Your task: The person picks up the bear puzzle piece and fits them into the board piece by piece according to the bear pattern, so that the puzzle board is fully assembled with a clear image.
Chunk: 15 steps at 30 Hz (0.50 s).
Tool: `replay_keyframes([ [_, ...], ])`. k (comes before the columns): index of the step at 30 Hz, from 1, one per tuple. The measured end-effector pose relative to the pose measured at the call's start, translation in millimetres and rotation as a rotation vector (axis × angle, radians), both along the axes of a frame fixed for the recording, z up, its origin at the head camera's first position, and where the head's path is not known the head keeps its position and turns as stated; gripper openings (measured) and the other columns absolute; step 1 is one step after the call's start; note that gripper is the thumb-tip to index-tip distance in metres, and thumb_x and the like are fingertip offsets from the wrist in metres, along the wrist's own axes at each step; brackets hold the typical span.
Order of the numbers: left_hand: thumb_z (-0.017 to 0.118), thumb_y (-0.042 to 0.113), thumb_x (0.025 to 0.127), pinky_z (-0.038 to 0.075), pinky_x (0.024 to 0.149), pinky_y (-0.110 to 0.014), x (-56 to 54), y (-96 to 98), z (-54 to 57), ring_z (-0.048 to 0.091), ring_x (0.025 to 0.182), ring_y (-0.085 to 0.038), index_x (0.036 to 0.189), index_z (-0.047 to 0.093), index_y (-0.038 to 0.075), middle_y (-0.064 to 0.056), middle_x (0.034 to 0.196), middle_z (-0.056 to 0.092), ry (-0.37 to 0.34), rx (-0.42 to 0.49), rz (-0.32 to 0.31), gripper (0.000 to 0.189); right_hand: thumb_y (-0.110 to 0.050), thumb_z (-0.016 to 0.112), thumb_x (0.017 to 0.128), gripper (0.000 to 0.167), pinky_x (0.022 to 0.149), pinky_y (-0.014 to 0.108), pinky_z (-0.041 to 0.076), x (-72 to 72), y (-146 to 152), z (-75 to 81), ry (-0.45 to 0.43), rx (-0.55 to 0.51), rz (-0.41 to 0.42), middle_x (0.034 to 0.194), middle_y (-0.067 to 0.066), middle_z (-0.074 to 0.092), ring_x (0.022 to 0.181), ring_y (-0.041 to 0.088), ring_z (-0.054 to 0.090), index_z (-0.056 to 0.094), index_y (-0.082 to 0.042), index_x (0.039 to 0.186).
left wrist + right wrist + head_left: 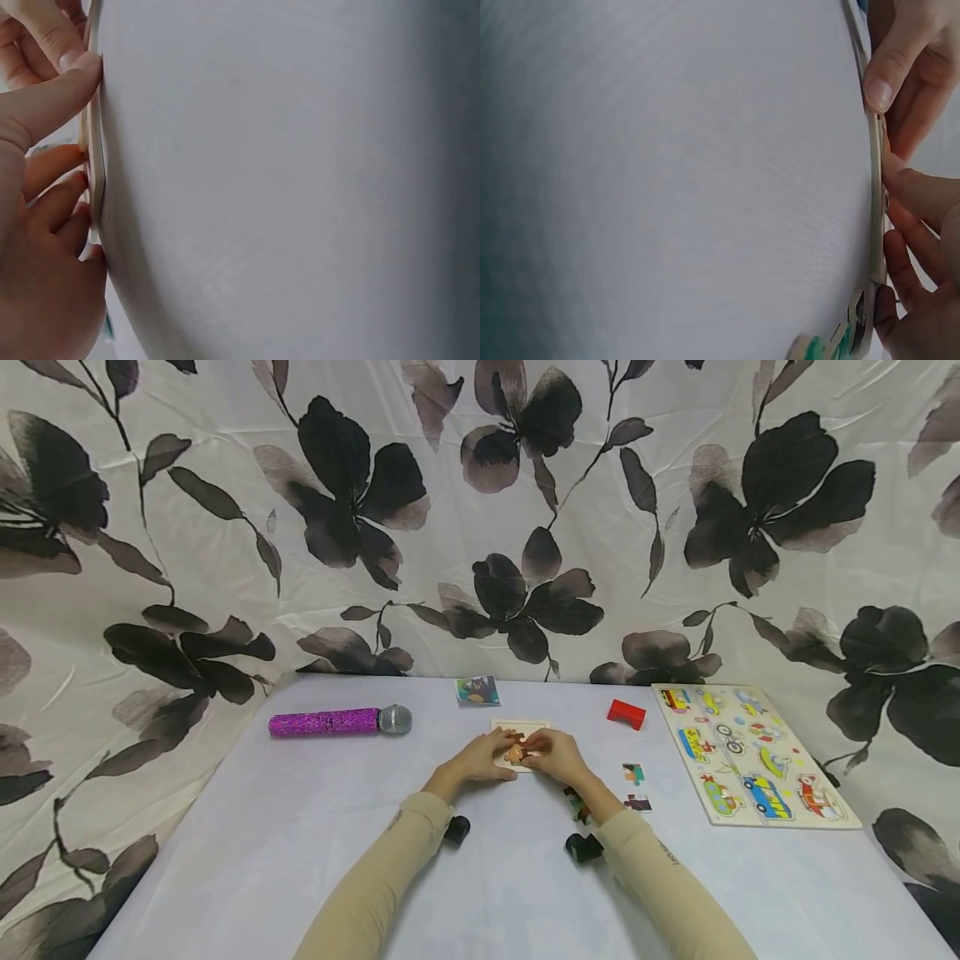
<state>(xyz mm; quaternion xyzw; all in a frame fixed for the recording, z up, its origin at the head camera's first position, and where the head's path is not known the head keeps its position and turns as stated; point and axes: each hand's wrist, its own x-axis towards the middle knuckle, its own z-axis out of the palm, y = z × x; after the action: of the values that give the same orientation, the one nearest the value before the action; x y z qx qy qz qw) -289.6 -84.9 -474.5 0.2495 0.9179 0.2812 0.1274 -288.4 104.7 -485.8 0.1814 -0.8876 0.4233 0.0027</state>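
A small wooden jigsaw board (pixel 538 725) with brown and orange pieces (pixel 515 753) in it lies at the middle of the table. My left hand (pixel 480 757) holds the board's left side, its thumb (pixel 75 82) at the near edge and the other fingers toward the far part. Over the board's right half, my right hand (pixel 558 757) pinches a small brown jigsaw piece (pixel 526 752), mostly hidden by the fingertips. In the right wrist view the right hand (pixel 930 255) stays low against the board's edge (pixel 877 202).
Loose jigsaw pieces (pixel 633 773) lie right of the board, others by the right wrist (pixel 577 806). Farther right are a red block (pixel 626 714) and a vehicle puzzle board (pixel 731 718). A picture card (pixel 477 691) lies behind, a glittery purple microphone (pixel 330 722) at left.
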Motion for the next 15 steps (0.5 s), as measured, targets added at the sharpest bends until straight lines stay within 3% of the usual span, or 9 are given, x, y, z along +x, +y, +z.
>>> replay_keyframes([
  [7, 0.070, 0.031, 0.084, 0.014, 0.114, -0.048, -3.0, 2.9, 0.0, 0.018, 0.141, -0.036, 0.138, 0.045, 0.001, -0.021, 0.149, 0.030, 0.015, -0.043, -0.034, 0.066, -0.006, 0.070, 0.083, 0.018, 0.078, 0.043, 0.050, 0.1, 2.7, -1.9, 0.123, 0.114, 0.137, 0.097, 0.015, 0.065, 0.089, 0.029, 0.060, 0.071, 0.003, 0.099],
  [15, 0.070, 0.032, 0.084, 0.015, 0.114, -0.049, -4.5, 3.9, 0.5, 0.020, 0.140, -0.037, 0.138, 0.046, 0.002, -0.021, 0.148, 0.031, 0.031, -0.063, -0.039, 0.066, -0.006, 0.066, 0.086, 0.020, 0.081, 0.047, 0.048, -0.7, 5.8, 3.4, 0.154, 0.213, 0.178, 0.100, 0.015, 0.062, 0.092, 0.030, 0.058, 0.070, 0.002, 0.104],
])
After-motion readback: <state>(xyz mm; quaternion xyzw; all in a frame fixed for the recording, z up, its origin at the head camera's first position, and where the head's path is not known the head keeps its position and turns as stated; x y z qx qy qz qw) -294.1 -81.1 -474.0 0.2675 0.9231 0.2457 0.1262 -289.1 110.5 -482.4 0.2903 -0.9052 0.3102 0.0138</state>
